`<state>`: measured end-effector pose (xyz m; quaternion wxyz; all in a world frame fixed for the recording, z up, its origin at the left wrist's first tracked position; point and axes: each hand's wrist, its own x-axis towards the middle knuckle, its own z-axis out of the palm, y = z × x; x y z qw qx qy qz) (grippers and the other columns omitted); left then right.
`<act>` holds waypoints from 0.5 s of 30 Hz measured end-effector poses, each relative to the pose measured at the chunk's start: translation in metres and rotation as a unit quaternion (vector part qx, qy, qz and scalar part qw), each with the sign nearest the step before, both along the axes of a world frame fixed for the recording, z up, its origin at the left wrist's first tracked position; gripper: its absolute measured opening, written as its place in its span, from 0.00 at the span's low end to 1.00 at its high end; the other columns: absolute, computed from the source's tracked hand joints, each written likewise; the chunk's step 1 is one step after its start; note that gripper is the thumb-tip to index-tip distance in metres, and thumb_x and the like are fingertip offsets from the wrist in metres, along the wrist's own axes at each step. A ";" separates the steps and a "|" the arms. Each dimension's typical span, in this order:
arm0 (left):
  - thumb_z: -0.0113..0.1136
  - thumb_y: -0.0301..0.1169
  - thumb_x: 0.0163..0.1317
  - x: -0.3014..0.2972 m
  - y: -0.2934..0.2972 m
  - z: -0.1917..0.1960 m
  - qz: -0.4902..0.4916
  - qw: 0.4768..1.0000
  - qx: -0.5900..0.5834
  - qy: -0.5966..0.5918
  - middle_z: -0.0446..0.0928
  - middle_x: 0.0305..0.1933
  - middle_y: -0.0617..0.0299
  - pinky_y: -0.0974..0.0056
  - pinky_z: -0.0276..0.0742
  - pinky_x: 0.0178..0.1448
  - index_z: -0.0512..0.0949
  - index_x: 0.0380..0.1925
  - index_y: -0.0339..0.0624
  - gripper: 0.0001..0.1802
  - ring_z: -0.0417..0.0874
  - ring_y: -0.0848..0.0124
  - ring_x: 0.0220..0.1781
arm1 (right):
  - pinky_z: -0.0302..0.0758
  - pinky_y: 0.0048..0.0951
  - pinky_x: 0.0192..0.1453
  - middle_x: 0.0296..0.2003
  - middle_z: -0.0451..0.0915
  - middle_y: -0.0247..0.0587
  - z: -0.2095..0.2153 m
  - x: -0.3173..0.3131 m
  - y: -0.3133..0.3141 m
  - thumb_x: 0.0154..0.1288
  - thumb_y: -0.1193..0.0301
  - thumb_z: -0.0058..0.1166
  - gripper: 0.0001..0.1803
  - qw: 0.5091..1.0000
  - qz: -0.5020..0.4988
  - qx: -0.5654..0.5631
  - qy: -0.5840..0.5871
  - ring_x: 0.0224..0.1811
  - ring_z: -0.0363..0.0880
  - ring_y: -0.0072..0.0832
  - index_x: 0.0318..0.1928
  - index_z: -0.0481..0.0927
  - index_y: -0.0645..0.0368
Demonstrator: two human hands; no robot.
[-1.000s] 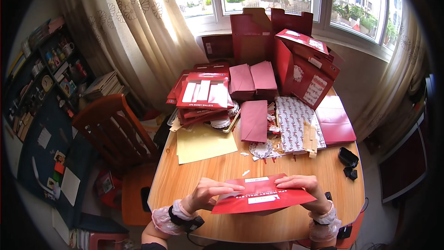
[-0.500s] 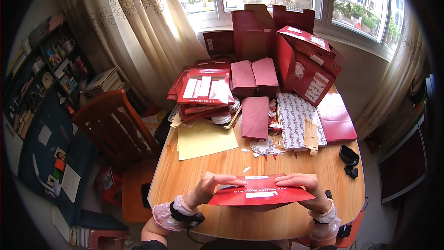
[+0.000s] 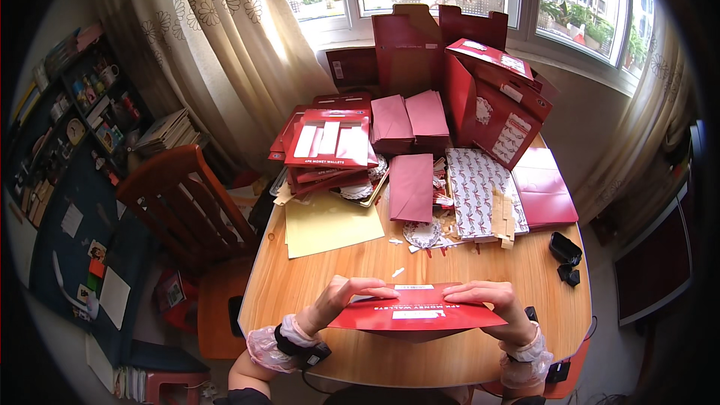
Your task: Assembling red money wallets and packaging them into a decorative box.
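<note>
A red folded card sleeve [image 3: 369,318] with white cut-out areas is held near the table's front edge. My left hand [image 3: 336,304] grips its left end, fingers lying along the upper fold. My right hand [image 3: 495,303] has the other end in the same way. Both thumbs are hidden behind or under the card. Beyond them lies a pink envelope [image 3: 411,189], with two stacks of pink envelopes [image 3: 391,121] behind it. At the left, red card sleeves [image 3: 330,151] like the held one are piled up.
Yellow sheets [image 3: 330,234] lie at the left of the wooden table [image 3: 300,285]. Further right are patterned paper [image 3: 474,180], tan strips [image 3: 502,217], a pink stack [image 3: 544,199] and a black case [image 3: 564,249]. Large red boxes [image 3: 491,116] stand by the window. A wooden chair [image 3: 191,202] is at the left.
The red sleeve has shifted slightly left between my hands. Both hands keep nearly the same place and hold.
</note>
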<state>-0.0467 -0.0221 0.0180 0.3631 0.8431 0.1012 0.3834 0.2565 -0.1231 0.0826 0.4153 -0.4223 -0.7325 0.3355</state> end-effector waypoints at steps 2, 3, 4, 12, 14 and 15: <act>0.56 0.29 0.70 0.001 -0.001 -0.001 0.007 1.000 -0.015 0.005 0.86 0.49 0.46 0.59 0.86 0.53 0.66 0.55 0.36 0.17 0.89 0.55 0.49 | 0.83 0.34 0.55 0.46 0.87 0.49 0.000 0.000 0.000 0.56 0.78 0.67 0.17 1.000 0.000 -0.003 0.001 0.52 0.86 0.42 0.48 0.86 0.63; 0.56 0.29 0.70 0.001 -0.002 -0.002 0.007 1.000 -0.015 0.004 0.86 0.49 0.46 0.59 0.86 0.53 0.66 0.55 0.36 0.17 0.89 0.55 0.49 | 0.83 0.34 0.55 0.46 0.87 0.49 -0.001 0.000 0.000 0.56 0.79 0.67 0.17 1.000 0.000 0.000 -0.001 0.52 0.86 0.42 0.48 0.86 0.63; 0.56 0.29 0.70 0.000 -0.001 -0.004 0.008 1.000 -0.017 0.003 0.86 0.49 0.46 0.59 0.86 0.53 0.67 0.55 0.36 0.17 0.89 0.55 0.49 | 0.83 0.34 0.55 0.46 0.87 0.49 -0.001 0.000 0.000 0.56 0.79 0.67 0.17 1.000 0.000 0.003 -0.002 0.52 0.86 0.42 0.48 0.86 0.63; 0.55 0.29 0.69 0.008 -0.005 0.002 0.012 1.000 -0.016 -0.017 0.87 0.48 0.49 0.60 0.86 0.51 0.73 0.56 0.34 0.17 0.90 0.57 0.48 | 0.83 0.34 0.54 0.46 0.87 0.49 -0.007 0.001 0.000 0.57 0.78 0.67 0.16 1.000 -0.010 0.000 0.006 0.51 0.87 0.41 0.47 0.86 0.63; 0.56 0.28 0.67 0.008 -0.005 0.002 0.029 1.000 0.000 -0.002 0.87 0.47 0.51 0.61 0.86 0.50 0.77 0.52 0.34 0.15 0.90 0.58 0.46 | 0.83 0.34 0.54 0.46 0.87 0.49 -0.007 0.001 0.000 0.57 0.78 0.67 0.16 1.000 -0.011 -0.002 0.005 0.51 0.87 0.41 0.47 0.86 0.63; 0.56 0.28 0.67 0.007 -0.006 0.003 0.031 1.000 0.000 -0.002 0.87 0.47 0.51 0.61 0.86 0.50 0.77 0.52 0.34 0.15 0.90 0.58 0.46 | 0.83 0.33 0.54 0.45 0.87 0.49 -0.006 0.000 0.000 0.57 0.78 0.67 0.16 1.000 -0.004 -0.009 0.011 0.51 0.87 0.41 0.47 0.86 0.63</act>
